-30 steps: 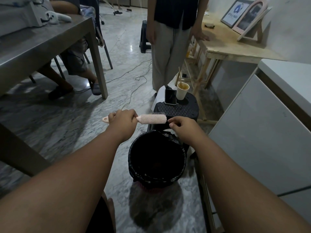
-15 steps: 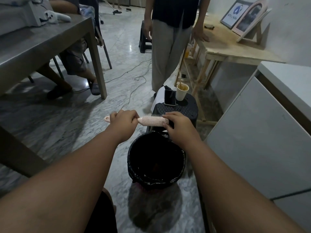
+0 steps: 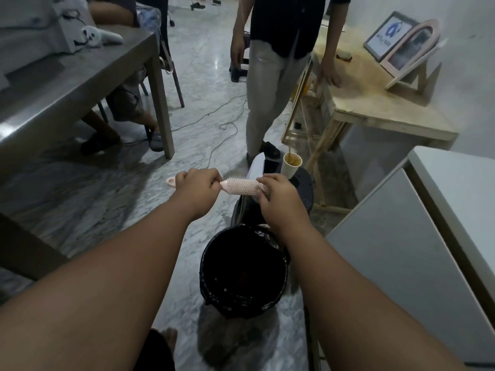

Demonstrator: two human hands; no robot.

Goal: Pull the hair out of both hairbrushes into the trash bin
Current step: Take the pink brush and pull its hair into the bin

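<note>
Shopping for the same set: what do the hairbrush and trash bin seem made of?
The hairbrush is probably moulded plastic, pale pink, faintly glossy; handle, body and bristles share one colour. The trash bin hides its own material under a thin black plastic liner, shiny and crinkled at the rim.

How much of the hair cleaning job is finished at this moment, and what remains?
Done: nothing certain; the trash bin is too dark inside to show hair. In hand: the left hand grips the pink hairbrush by its handle; the right hand curls round its bristle head. Left: dropping pulled hair into the bin, then the second brush, not in view.
</note>
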